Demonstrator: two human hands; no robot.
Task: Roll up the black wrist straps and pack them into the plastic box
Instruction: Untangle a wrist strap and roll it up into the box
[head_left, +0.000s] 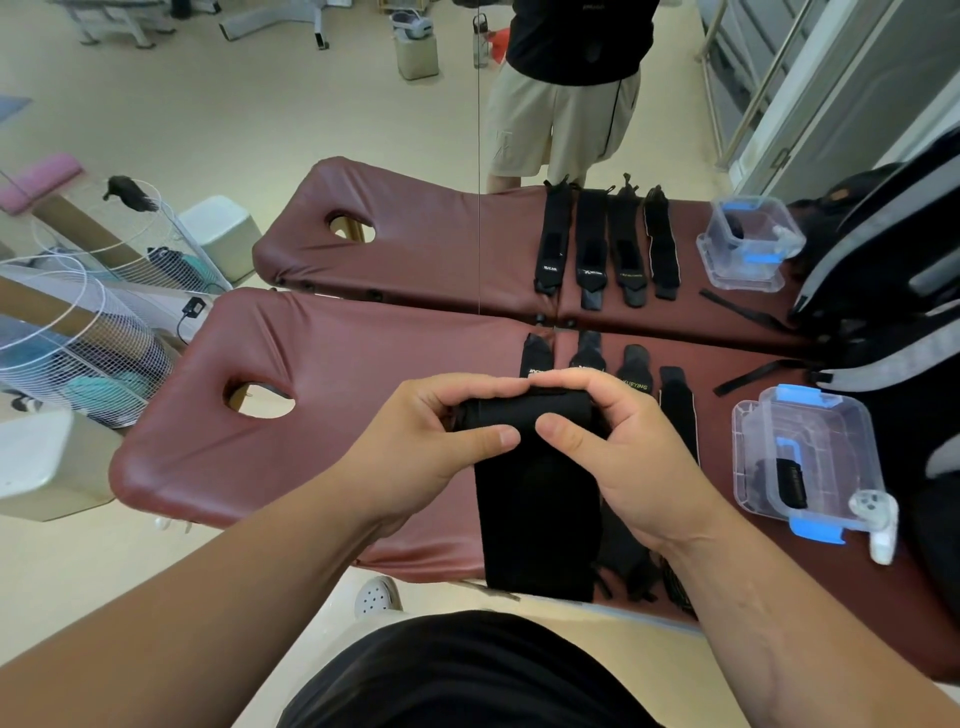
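A black wrist strap (537, 519) hangs from both my hands above the maroon padded table (322, 364), its top end wound into a roll. My left hand (431, 447) pinches the roll's left side, thumb in front and fingers curled over the top. My right hand (618, 441) grips the right side the same way. Several more black straps (675, 410) lie flat on the table behind and under the held one, partly hidden. The clear plastic box (810, 457) with blue clasps stands open at the right and holds one rolled strap (789, 483).
A mirror stands along the table's far edge and repeats the table, straps and box. A black and grey backpack (904, 312) lies at the far right beside the box. A white earbud-like item (878, 525) sits by the box's near corner. Wire baskets (78, 332) stand left.
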